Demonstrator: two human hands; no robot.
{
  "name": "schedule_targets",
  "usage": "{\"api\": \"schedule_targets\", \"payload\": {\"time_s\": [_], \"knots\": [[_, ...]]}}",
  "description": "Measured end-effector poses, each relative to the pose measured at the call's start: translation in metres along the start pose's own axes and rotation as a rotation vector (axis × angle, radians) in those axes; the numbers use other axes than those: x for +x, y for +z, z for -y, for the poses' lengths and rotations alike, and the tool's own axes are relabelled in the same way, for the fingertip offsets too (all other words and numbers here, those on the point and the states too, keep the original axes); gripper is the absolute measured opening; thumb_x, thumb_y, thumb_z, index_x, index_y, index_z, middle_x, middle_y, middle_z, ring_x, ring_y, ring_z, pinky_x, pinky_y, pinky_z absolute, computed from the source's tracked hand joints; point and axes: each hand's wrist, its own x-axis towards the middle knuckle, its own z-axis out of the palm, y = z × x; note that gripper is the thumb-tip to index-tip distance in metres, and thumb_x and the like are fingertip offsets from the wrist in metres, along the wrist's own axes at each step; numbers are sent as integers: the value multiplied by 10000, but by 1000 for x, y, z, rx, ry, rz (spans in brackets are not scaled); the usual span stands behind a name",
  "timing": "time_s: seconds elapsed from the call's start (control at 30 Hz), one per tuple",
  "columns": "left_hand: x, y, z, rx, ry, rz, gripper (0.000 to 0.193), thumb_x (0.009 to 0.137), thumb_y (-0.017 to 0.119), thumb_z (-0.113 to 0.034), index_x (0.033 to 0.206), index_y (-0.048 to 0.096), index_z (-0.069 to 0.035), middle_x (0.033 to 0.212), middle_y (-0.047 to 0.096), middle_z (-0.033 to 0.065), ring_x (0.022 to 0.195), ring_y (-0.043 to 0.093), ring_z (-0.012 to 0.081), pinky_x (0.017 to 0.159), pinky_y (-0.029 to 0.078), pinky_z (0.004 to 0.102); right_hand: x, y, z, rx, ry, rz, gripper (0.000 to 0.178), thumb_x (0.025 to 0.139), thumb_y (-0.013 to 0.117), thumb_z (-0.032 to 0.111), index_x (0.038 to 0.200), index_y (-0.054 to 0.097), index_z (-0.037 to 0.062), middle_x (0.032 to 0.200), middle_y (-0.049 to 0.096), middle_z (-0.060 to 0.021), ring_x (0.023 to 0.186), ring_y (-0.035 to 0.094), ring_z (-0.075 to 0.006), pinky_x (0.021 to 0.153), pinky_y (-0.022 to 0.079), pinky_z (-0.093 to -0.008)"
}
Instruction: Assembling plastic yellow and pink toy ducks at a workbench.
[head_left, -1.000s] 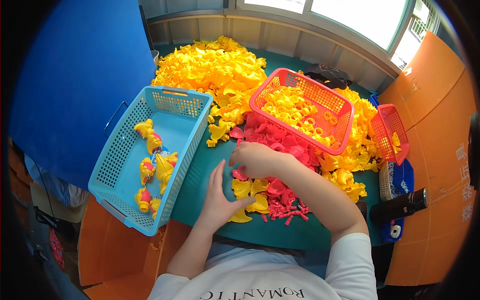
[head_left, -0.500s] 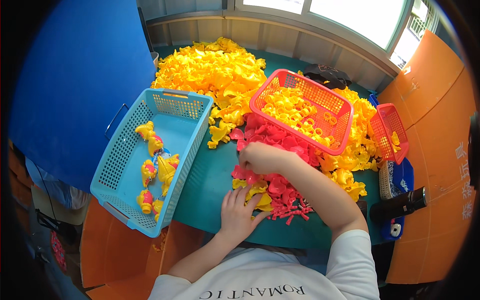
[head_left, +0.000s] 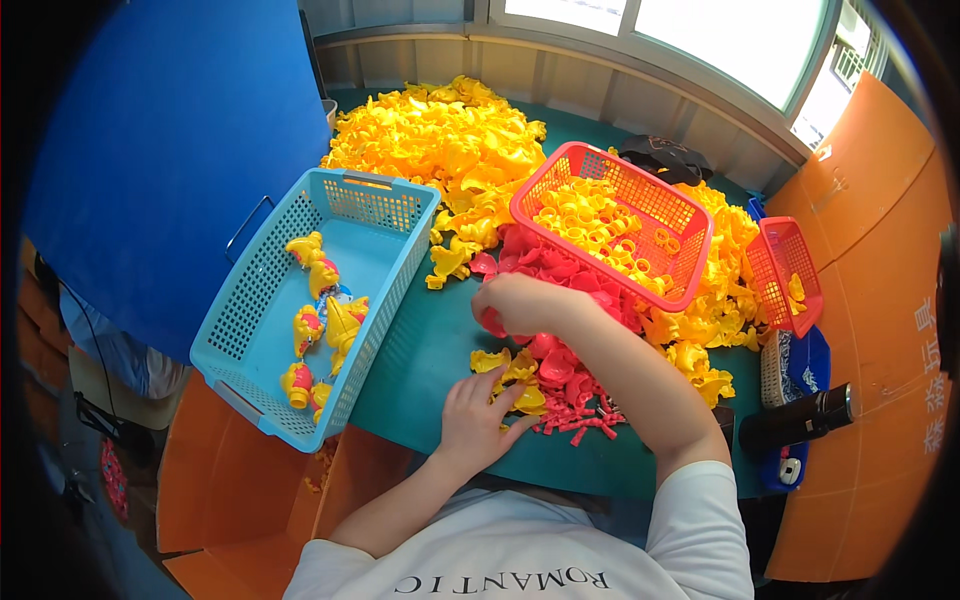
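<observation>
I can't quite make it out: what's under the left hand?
Curved yellow pieces, partly hidden by the left hand, lie on the green table. Whatever its palm covers can't be seen.

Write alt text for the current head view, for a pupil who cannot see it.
A person's left hand lies spread at yellow pieces and the right hand, fingers curled, is at red pieces on a green table. At left is a blue basket of yellow figures; beyond the hands, a red basket of yellow parts and a yellow heap.

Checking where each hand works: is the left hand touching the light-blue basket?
No, green table shows between the left hand, at the yellow pieces, and the light-blue basket.
</observation>
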Motion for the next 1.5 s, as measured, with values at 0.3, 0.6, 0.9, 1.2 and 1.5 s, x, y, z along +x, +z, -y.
{"api": "schedule_targets", "payload": {"time_s": [0.3, 0.6, 0.9, 1.2, 1.5], "knots": [[5, 0, -2, 70, -31, -84, 466, 730, 772, -393, 1064, 640, -97, 1209, 526, 152, 1091, 507, 330, 968, 374, 464, -73, -20, 19, -329, 385, 105, 316, 731, 595, -37, 1017, 684, 63, 1038, 630, -144, 982, 609, -331, 856, 498, -406], [-30, -123, -8, 119, 142, -415, 391, 679, 821, -365, 1004, 669, -207, 1199, 521, 73, 1089, 481, 278, 954, 370, 462, -96, -43, 41, 118, 21, -221, 358, 773, 698, 86, 1121, 637, 33, 1128, 610, -129, 1117, 543, -320, 966, 444, -388], [-72, -191, 121, -240, -957, -1044, 652, 859, 653, -113, 1421, 332, -30, 1364, 447, 178, 1268, 437, 307, 1040, 374, 453, 42, -47, 41, 44, 302, -485, 620, 882, 629, 400, 1327, 451, 7, 1183, 590, -199, 1147, 539, -336, 993, 429, -410], [-128, -196, 150, -1267, -1032, -832, 612, 751, 496, -61, 1339, 383, 66, 1266, 526, 168, 1155, 538, 312, 992, 455, 432, 146, -23, -3, 702, 369, -404, 570, 945, 559, 361, 1321, 383, -29, 1050, 628, -141, 835, 655, -197, 745, 545, -321], [-123, -208, 139, -1235, -953, -1018, 655, 925, 518, -260, 1443, 236, 25, 1381, 431, 189, 1252, 465, 312, 1018, 423, 438, 81, -29, 55, 543, 24, -15, 631, 961, 524, 317, 1485, 264, 81, 1414, 466, -150, 1120, 585, -262, 962, 454, -375]]}}
